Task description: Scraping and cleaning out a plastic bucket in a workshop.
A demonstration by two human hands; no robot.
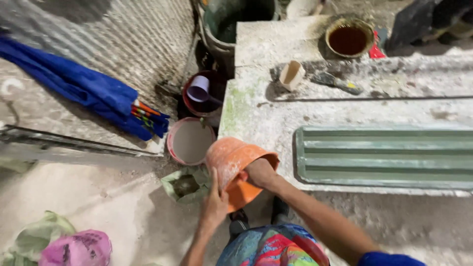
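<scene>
- The floor [123,212] is grey, dusty and rough.
- A big white stone table [276,113] is covered in powder and stains.
- A long green mold [384,155] with ridges lies flat on the table.
- A small cup [291,75] lies tipped on the table, and a round tin [349,38] of brown liquid stands farther back.
- Beside the table, a pink bucket [189,141] with grey stuff inside stands on the floor.
- Behind it is a dark red bucket [204,93] with a purple scoop [199,88] in it.
- A folded blue cloth [84,88] lies on the left.
- An open green bag [186,184] of powder sits near the person's feet.
- The orange bowl [236,165] is tipped on its side at the table's edge, above the bag.
- The left hand [214,202] is spread flat and presses on the bowl's outside.
- The right hand [258,173] reaches inside the bowl; its fingers are hidden, so I cannot tell how they are bent.
</scene>
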